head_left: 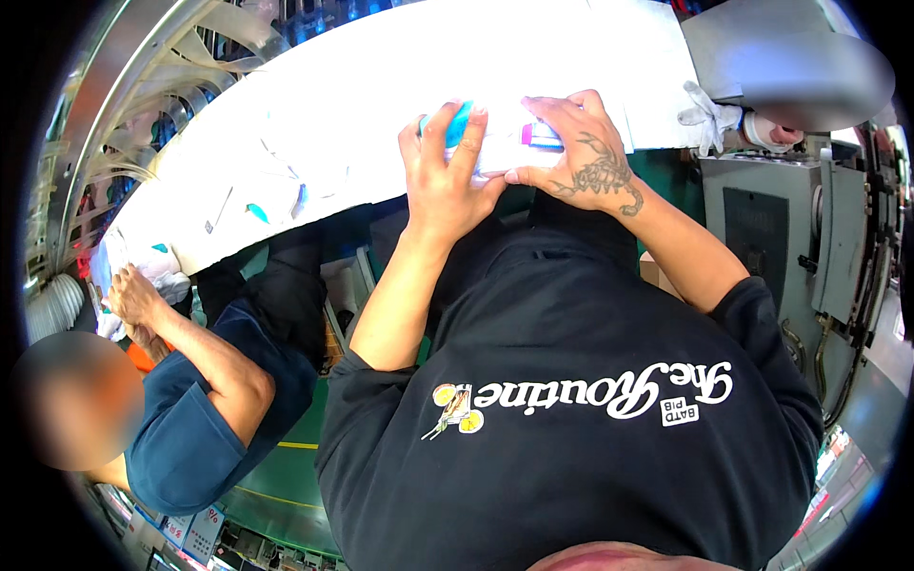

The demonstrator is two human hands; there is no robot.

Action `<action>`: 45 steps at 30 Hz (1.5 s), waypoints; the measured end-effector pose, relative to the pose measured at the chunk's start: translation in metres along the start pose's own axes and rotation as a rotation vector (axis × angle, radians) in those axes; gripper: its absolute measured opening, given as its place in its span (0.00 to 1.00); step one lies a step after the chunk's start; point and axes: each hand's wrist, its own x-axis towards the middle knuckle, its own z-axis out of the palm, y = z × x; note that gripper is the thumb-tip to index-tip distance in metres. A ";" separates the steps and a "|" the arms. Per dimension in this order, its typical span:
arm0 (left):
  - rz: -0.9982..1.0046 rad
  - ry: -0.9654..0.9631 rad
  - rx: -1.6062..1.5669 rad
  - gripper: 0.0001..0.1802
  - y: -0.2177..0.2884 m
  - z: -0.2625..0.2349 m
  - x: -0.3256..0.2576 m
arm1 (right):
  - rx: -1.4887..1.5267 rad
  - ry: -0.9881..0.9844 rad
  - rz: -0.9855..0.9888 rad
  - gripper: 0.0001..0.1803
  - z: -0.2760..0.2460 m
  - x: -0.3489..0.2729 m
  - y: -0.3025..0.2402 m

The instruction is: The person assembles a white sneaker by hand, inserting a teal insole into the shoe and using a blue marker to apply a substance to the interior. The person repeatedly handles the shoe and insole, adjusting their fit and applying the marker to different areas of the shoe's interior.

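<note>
a long white table (362,133), washed out by glare, curves across the workroom as a worker's bare left hand (443,171) and tattooed right hand (586,157), fingers bent, grip opposite ends of a white package with blue and pink patches (497,152) at its near edge. white surface stretches beyond the fingertips and leftward to loose blue-marked wrappers (257,211). a co-worker in a dark blue shirt (190,433) bends at the left end; a white-gloved hand (709,119) is at the right, near a grey metal cabinet (754,224). yellow-lined green floor (276,476) separates the two bodies.
</note>
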 end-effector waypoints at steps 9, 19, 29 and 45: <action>-0.042 0.018 -0.021 0.52 -0.002 0.003 0.002 | -0.074 -0.058 0.121 0.54 -0.003 0.013 -0.013; -0.127 -0.041 -0.043 0.49 0.003 0.002 0.005 | -0.205 -0.121 0.167 0.51 -0.005 0.025 -0.030; -0.125 -0.037 -0.017 0.48 0.002 0.005 0.009 | -0.187 -0.043 0.162 0.52 -0.003 0.025 -0.049; -0.071 -0.110 -0.349 0.53 -0.002 -0.027 0.012 | 0.135 -0.184 0.130 0.64 -0.028 0.019 0.008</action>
